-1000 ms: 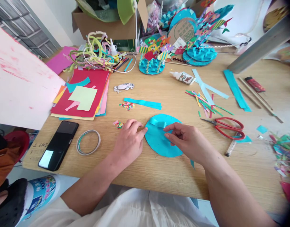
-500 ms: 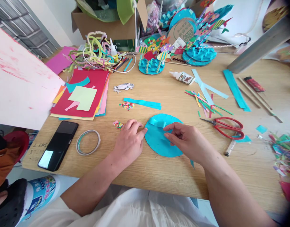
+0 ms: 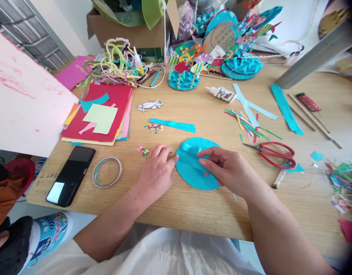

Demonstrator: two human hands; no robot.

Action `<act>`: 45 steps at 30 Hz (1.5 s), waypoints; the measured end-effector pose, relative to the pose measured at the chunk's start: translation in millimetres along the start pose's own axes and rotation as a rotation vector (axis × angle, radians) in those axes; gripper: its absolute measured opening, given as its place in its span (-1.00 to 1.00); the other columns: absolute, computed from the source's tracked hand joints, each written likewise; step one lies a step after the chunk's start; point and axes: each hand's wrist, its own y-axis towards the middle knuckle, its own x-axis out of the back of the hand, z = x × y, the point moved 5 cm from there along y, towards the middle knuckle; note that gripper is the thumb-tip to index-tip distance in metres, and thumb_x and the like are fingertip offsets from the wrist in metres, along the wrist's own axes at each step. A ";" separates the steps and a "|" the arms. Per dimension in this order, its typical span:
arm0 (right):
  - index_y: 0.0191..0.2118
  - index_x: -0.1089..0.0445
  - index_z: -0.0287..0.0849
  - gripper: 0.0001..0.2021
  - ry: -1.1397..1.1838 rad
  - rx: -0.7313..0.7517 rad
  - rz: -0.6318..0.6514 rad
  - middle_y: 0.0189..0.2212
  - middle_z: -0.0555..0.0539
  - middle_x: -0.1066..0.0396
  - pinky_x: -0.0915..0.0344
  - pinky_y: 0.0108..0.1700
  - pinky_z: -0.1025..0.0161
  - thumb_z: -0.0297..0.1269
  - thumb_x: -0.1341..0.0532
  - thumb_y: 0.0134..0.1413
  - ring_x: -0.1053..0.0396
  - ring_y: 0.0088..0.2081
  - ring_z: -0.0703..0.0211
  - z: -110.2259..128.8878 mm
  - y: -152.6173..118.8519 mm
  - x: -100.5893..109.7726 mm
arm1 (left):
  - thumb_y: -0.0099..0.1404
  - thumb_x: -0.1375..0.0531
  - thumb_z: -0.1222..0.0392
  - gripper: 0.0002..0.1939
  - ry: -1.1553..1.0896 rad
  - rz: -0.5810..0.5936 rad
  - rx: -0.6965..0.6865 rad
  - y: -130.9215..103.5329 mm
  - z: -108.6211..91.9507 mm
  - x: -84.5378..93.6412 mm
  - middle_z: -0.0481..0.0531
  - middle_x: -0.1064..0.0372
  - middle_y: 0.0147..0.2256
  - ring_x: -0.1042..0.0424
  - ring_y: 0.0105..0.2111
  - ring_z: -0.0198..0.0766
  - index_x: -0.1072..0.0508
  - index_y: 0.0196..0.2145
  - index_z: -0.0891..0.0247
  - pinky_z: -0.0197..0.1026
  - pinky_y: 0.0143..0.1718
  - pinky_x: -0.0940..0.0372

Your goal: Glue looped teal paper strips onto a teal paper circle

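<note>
A round blue paper disc (image 3: pixel 190 173) lies on the table in front of me. A blue paper strip (image 3: pixel 192 148) rises in a small loop near the disc's upper left. My right hand (image 3: pixel 221 164) is above the disc's right half, thumb and index finger pinched on the strip; its loose tail hangs out below the hand. At the left edge of the disc, my left hand (image 3: pixel 158 168) rests on the table with bent fingers, its thumb and index finger against the rim. What lies under its fingers is hidden.
Red-handled scissors (image 3: pixel 274 153) and paper scraps lie to the right. Glue bottle (image 3: pixel 223 94), thin coloured strips (image 3: pixel 247 122) and blue strips (image 3: pixel 172 125) lie beyond. A tape roll (image 3: pixel 107 172), phone (image 3: pixel 71 175) and paper stack (image 3: pixel 124 99) are left; paper models (image 3: pixel 184 80) stand behind.
My right hand has shifted slightly and its fingers have turned a little around the strip. The strip's hanging tail has swung and looks thinner. My left hand stays in place.
</note>
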 end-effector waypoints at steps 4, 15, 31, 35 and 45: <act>-0.19 -0.41 -0.23 -0.62 0.063 -0.013 0.013 -0.66 0.11 -0.21 -0.04 -0.72 0.36 -0.02 -0.22 0.00 -0.20 -0.71 0.34 0.3 -0.6 -0.7 | 0.28 -0.08 0.46 -0.67 0.023 0.019 -0.034 0.7 -3.4 1.0 0.19 -0.41 -0.05 -0.24 0.07 0.00 -0.50 -0.05 0.37 0.07 0.13 -0.29; -0.13 -0.44 -0.23 -0.55 0.234 0.004 0.054 -0.60 0.03 -0.37 -0.05 -0.75 0.44 0.04 -0.34 -0.02 -0.20 -0.68 0.39 2.2 -3.7 6.6 | 0.30 -0.06 0.48 -0.63 0.108 0.051 -0.093 -0.3 -8.4 -0.6 0.15 -0.44 0.05 -0.21 0.20 0.12 -0.46 0.01 0.42 0.10 0.13 -0.27; -0.12 -0.43 -0.28 -0.49 0.337 0.049 0.081 -0.57 0.01 -0.42 -0.06 -0.71 0.45 0.04 -0.39 -0.06 -0.17 -0.71 0.45 9.0 -3.1 7.3 | 0.32 -0.01 0.51 -0.59 0.107 0.064 -0.114 -2.2 -9.1 -3.1 0.17 -0.44 0.08 -0.08 0.31 0.07 -0.47 0.04 0.41 0.16 0.26 -0.13; -0.10 -0.42 -0.28 -0.47 0.323 0.063 0.090 -0.55 0.02 -0.42 -0.09 -0.70 0.44 0.05 -0.39 -0.08 -0.17 -0.70 0.45 10.4 -3.5 9.2 | 0.28 0.00 0.54 -0.57 0.096 0.067 -0.105 -1.6 -9.7 -2.9 0.18 -0.44 0.06 -0.06 0.32 0.07 -0.48 0.02 0.40 0.19 0.27 -0.11; -0.10 -0.42 -0.21 -0.48 0.273 0.120 0.115 -0.56 0.07 -0.38 -0.14 -0.66 0.43 0.04 -0.40 -0.11 -0.24 -0.62 0.38 7.0 -4.1 13.5 | 0.17 -0.12 0.53 -0.63 -0.025 -0.093 -0.047 0.9 0.1 -3.3 0.16 -0.46 -0.06 -0.24 0.17 0.03 -0.54 -0.12 0.32 0.12 0.18 -0.28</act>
